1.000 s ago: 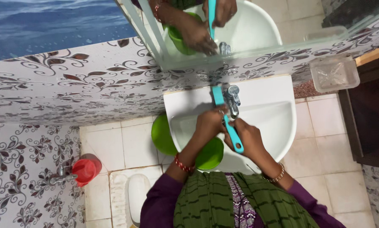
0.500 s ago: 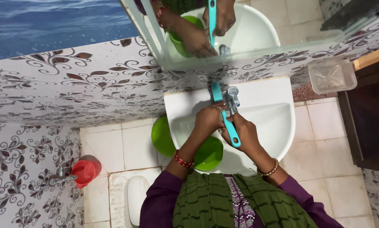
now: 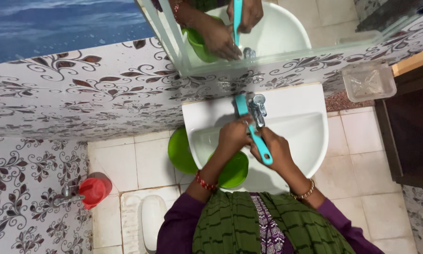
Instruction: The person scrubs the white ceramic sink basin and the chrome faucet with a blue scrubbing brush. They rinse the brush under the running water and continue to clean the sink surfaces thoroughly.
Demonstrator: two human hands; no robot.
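My right hand (image 3: 278,149) grips the handle of a teal long-handled brush (image 3: 242,105). The brush head lies on the back ledge of the white sink (image 3: 305,123), just left of the chrome tap (image 3: 257,109). My left hand (image 3: 232,136) is curled beside the tap and touches the brush shaft; what it grips is hidden. A green mug (image 3: 235,172) sits at the sink's front edge under my left forearm. The mirror (image 3: 277,33) above reflects both hands, the brush and the mug.
A green bucket (image 3: 179,151) stands under the sink's left side. A red mug (image 3: 94,190) hangs by a wall tap (image 3: 63,198) at the lower left. A clear plastic tray (image 3: 369,81) is on the wall at right, beside a dark wooden door (image 3: 409,136). A white squat pan (image 3: 150,217) is in the floor.
The brush has shifted slightly along the tap, first toward the wall and then back a little. Both hands stay close together at the tap.
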